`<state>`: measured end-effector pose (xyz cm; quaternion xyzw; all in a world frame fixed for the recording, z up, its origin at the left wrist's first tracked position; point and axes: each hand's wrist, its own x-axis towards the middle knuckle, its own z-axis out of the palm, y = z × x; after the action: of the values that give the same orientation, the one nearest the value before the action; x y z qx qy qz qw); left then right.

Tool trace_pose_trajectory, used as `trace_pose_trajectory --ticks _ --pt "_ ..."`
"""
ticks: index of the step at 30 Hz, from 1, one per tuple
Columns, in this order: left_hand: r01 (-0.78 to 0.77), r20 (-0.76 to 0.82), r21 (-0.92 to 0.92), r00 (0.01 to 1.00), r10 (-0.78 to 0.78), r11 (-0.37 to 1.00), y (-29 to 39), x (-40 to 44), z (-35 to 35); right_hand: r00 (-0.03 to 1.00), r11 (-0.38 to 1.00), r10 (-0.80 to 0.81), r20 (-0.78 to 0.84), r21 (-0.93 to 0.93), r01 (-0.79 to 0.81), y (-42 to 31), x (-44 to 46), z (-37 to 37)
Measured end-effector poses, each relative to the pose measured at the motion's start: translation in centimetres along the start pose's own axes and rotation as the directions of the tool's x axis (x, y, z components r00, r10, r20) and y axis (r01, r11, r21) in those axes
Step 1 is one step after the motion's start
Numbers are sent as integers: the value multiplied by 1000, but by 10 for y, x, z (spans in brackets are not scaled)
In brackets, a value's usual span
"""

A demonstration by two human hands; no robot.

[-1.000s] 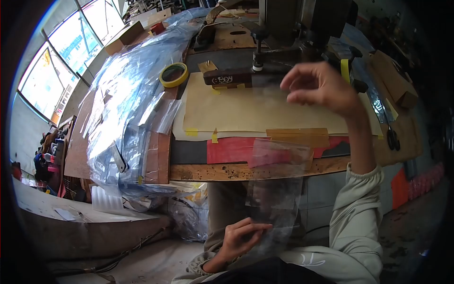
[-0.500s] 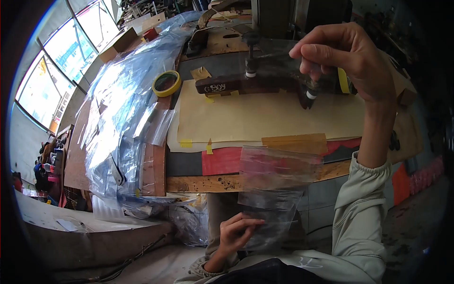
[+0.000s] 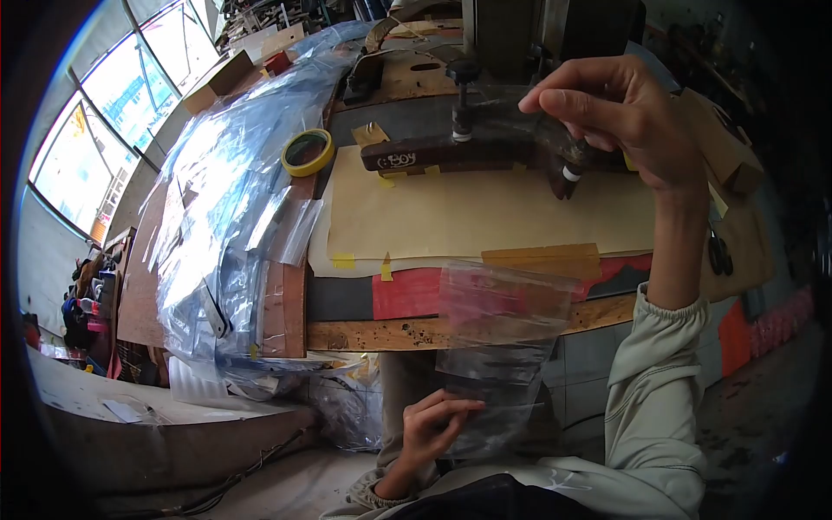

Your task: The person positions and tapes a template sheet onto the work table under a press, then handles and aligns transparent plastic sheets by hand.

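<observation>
My left hand [image 3: 438, 425] is low at the front, thumb and fingers pinched on a clear plastic bag [image 3: 498, 373]. The crinkled bag reaches up over the table edge and the red strip [image 3: 407, 295]. My right hand [image 3: 620, 117] is raised over the back right of the table, thumb and forefinger pinched together. A faint see-through film [image 3: 503, 97] shows beside its fingertips; how far it extends is hard to see. Below that hand lies a cream sheet [image 3: 485, 208] under a dark clamped bar [image 3: 433, 156] with white writing.
A heap of clear plastic [image 3: 225, 208] covers the table's left side, with a cutter knife [image 3: 215, 316] on it. A yellow tape roll [image 3: 308, 153] sits beside the cream sheet. Scissors [image 3: 719, 253] and a cardboard box [image 3: 715, 143] are at the right. A machine column [image 3: 494, 39] stands behind.
My right hand has shifted slightly left and down, still pinched. My left hand stays where it was. The upper part of the bag has moved a little to the left.
</observation>
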<state>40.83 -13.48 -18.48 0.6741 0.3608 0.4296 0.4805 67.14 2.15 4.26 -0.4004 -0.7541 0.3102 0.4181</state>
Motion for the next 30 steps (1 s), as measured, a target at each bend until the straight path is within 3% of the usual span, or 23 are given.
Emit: trace_pose_trajectory --ticks 4,16,30 --pt "21 -10 2 1000 -21 1000 7 1 1 999 995 16 43 96 -20 9 1 0" --pt "21 -27 23 999 -20 1000 13 -3 2 983 970 184 18 161 -184 29 -8 11" --pt "-13 25 44 1000 12 999 6 -7 2 978 968 207 22 138 -208 34 -12 16"
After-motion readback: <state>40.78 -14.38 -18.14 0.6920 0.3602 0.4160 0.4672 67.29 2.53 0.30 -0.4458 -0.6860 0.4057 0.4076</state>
